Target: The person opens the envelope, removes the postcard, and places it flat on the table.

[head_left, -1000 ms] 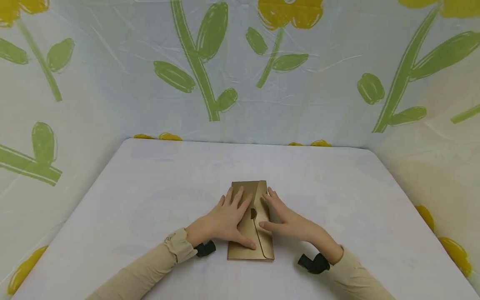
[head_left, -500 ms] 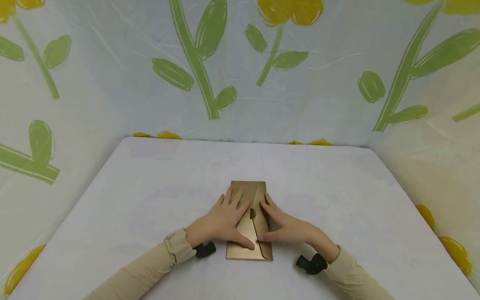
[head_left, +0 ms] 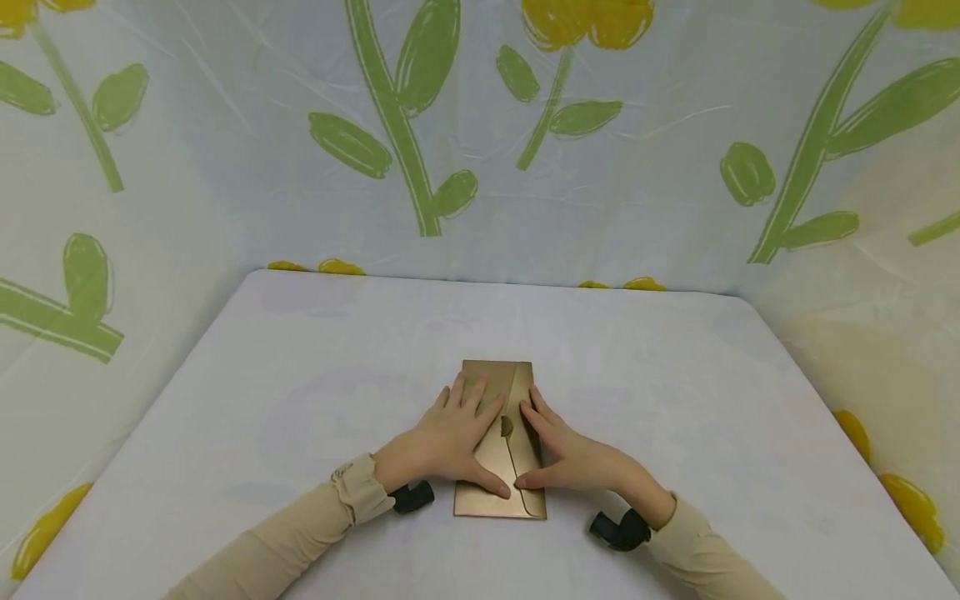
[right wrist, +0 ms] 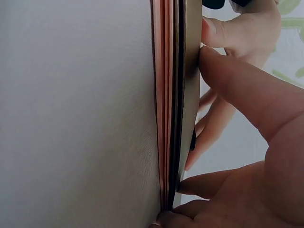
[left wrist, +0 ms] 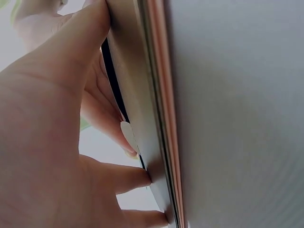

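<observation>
A flat, gold, envelope-like case with a long flap and a half-round dark cutout lies on the white table. My left hand rests on its left part with fingers spread and thumb near the bottom. My right hand touches the flap's right side; its thumb presses near the seam, and its fingers reach the upper right edge. In the left wrist view, several pinkish layers show along the case's side. The right wrist view shows pink and dark layers beneath the gold top, with my right fingertips at the far edge.
The white table stretches around the case. Behind and beside it hangs a cloth backdrop printed with green stems and yellow flowers. A black wrist mount sits under the left wrist, another black mount under the right.
My right hand has come down onto the flap, and its thumb has shifted lower along the seam. The flap lies flatter. My left hand has stayed in place.
</observation>
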`<control>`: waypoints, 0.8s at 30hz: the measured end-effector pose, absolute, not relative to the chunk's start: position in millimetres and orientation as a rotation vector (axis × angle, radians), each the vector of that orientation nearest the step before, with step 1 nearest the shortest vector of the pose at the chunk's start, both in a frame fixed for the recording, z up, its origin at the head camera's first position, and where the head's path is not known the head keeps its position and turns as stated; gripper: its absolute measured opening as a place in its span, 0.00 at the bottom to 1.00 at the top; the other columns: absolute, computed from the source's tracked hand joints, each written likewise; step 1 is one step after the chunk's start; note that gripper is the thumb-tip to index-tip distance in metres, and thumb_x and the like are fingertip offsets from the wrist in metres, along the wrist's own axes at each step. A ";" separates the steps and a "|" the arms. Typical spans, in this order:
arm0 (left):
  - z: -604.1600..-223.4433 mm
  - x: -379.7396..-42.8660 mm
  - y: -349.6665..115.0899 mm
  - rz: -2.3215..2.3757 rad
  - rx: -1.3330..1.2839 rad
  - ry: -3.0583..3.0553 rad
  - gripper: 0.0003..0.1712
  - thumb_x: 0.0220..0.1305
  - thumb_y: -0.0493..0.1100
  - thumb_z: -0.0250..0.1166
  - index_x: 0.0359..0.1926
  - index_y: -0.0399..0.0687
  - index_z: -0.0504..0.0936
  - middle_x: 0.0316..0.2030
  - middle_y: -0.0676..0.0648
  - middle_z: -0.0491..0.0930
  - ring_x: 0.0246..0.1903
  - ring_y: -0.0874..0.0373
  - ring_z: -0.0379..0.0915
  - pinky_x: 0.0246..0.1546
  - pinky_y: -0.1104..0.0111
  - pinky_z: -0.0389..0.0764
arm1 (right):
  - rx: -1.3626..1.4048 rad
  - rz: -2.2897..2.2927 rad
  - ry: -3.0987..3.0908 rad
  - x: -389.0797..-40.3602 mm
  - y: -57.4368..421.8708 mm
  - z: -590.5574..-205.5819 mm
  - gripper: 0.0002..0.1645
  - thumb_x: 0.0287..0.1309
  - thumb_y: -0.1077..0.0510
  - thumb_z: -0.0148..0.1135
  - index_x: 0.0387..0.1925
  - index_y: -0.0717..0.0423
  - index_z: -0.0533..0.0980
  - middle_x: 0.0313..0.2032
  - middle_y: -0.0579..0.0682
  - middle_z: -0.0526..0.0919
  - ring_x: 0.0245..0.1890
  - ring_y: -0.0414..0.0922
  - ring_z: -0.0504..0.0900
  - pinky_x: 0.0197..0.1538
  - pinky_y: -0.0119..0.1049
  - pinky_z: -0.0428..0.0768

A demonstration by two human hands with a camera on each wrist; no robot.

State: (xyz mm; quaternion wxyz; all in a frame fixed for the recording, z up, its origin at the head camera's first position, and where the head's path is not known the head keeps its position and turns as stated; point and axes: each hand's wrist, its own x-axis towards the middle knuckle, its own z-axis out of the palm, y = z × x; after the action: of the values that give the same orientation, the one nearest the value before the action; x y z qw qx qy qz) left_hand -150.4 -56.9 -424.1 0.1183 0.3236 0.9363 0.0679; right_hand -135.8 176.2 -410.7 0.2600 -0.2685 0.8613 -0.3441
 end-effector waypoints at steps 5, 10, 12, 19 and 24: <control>-423.2 -152.2 -56.2 0.198 0.945 2.735 0.76 0.39 0.88 0.59 0.79 0.49 0.46 0.77 0.34 0.36 0.73 0.28 0.29 0.68 0.40 0.50 | -0.731 -0.927 2.332 -137.8 177.6 -412.4 0.64 0.60 0.43 0.69 0.77 0.64 0.38 0.76 0.57 0.22 0.76 0.57 0.30 0.71 0.60 0.49; -422.0 -155.4 -56.0 0.192 0.944 2.741 0.75 0.38 0.87 0.61 0.79 0.49 0.51 0.77 0.33 0.40 0.73 0.27 0.33 0.66 0.42 0.61 | -0.717 -0.944 2.350 -138.8 177.9 -413.2 0.65 0.57 0.43 0.71 0.77 0.64 0.40 0.76 0.57 0.23 0.76 0.57 0.33 0.71 0.59 0.51; -422.1 -156.1 -55.6 0.234 0.921 2.725 0.74 0.38 0.86 0.63 0.79 0.50 0.51 0.77 0.34 0.40 0.72 0.26 0.32 0.60 0.44 0.69 | -0.718 -0.968 2.359 -139.0 177.5 -413.4 0.65 0.56 0.45 0.73 0.77 0.66 0.42 0.77 0.59 0.25 0.76 0.59 0.33 0.71 0.60 0.51; -422.4 -156.4 -54.4 0.362 0.857 2.681 0.75 0.36 0.84 0.67 0.79 0.52 0.50 0.77 0.35 0.34 0.71 0.24 0.27 0.49 0.49 0.80 | -0.732 -1.019 2.397 -140.2 176.8 -411.9 0.65 0.50 0.49 0.77 0.74 0.72 0.46 0.76 0.65 0.30 0.76 0.61 0.36 0.70 0.61 0.52; -422.5 -157.9 -55.1 0.354 0.866 2.679 0.75 0.36 0.84 0.66 0.79 0.52 0.49 0.77 0.35 0.33 0.71 0.25 0.27 0.49 0.50 0.80 | -0.722 -1.031 2.394 -140.7 177.0 -412.4 0.66 0.49 0.50 0.78 0.74 0.72 0.46 0.77 0.64 0.31 0.76 0.61 0.36 0.70 0.61 0.52</control>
State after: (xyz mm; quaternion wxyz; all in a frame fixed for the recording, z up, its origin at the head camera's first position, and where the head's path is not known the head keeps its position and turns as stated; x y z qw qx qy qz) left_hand -157.9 -55.1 -422.5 0.1515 0.3018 0.9332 0.1232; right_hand -140.7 177.0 -412.4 0.2166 -0.2606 0.8641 -0.3721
